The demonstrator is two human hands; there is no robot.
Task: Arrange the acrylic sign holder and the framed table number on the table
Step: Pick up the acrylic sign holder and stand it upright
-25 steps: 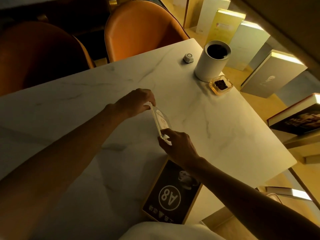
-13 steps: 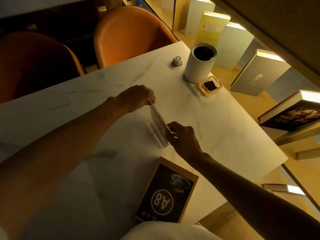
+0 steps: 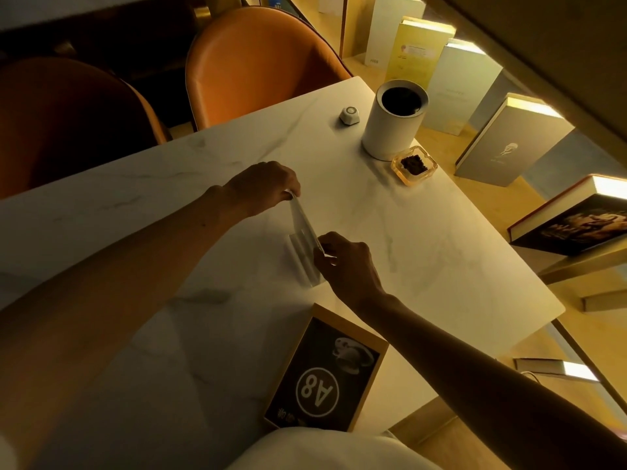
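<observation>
Holding the acrylic sign holder [image 3: 304, 239] mid-tabletop [image 3: 441, 252], left hand [image 3: 261, 188] and right hand [image 3: 346, 262] pinch its ends. Framed table number [image 3: 327, 373] lies flat at 6 o'clock, probably next.

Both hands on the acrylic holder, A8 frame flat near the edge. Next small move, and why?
Probably let go of the acrylic sign holder: its base seems to sit on the table while the left hand and right hand pinch its top edge. Then the flat framed table number is free to take.

The table [image 3: 424, 239] is white with grey streaks. The chairs [image 3: 258, 62] are orange. The framed table number [image 3: 325, 371] is black with a tan edge.
</observation>
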